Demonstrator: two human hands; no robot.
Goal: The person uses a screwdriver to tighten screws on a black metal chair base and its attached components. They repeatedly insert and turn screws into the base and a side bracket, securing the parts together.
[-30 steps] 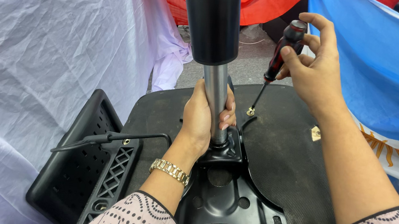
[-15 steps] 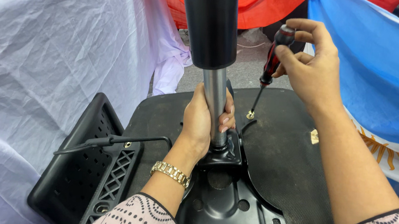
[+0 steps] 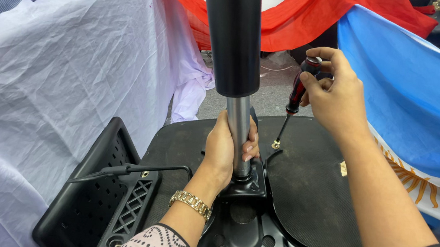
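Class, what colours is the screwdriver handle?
Black and red, on the screwdriver in the right hand; head view.

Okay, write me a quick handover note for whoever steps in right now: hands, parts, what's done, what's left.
Left hand: gripping the silver gas lift shaft, just above the black mounting plate.
Right hand: holding the screwdriver, tip on a brass screw on the black seat underside.
Done: plate sits on the seat.
Left: that screw is not yet flush; the plate's near holes look open.

Bright polished metal rod (image 3: 239,136), matt black cylinder (image 3: 232,32), perhaps plastic; creased white cloth (image 3: 67,69).
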